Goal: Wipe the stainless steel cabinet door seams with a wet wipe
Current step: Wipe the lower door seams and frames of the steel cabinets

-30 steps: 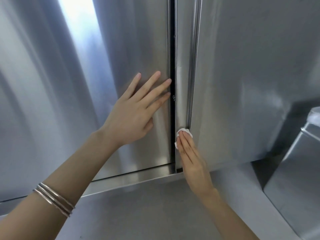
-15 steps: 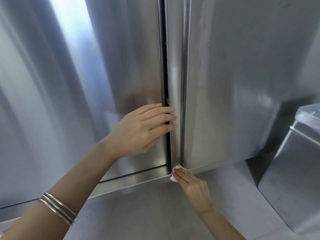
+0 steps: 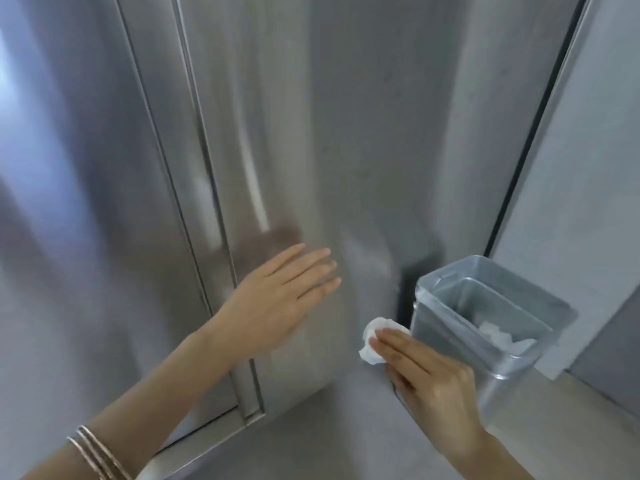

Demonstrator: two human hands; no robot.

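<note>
Against the steel door (image 3: 346, 133), by a bin (image 3: 445, 341), the left hand (image 3: 277, 303) lies flat; the right hand (image 3: 429, 379) presses a wipe (image 3: 375, 337), fingers straight.

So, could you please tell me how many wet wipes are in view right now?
1 for certain: the wet wipe under the right hand fingertips, by the cabinet door lower right corner. White crumpled material in the bin may be more; its count is unclear.

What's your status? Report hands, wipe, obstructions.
Left hand open, flat toward the cabinet door. Right hand open, straight fingers on the wet wipe near the door's lower right edge. Metal bin stands close beside it.
</note>
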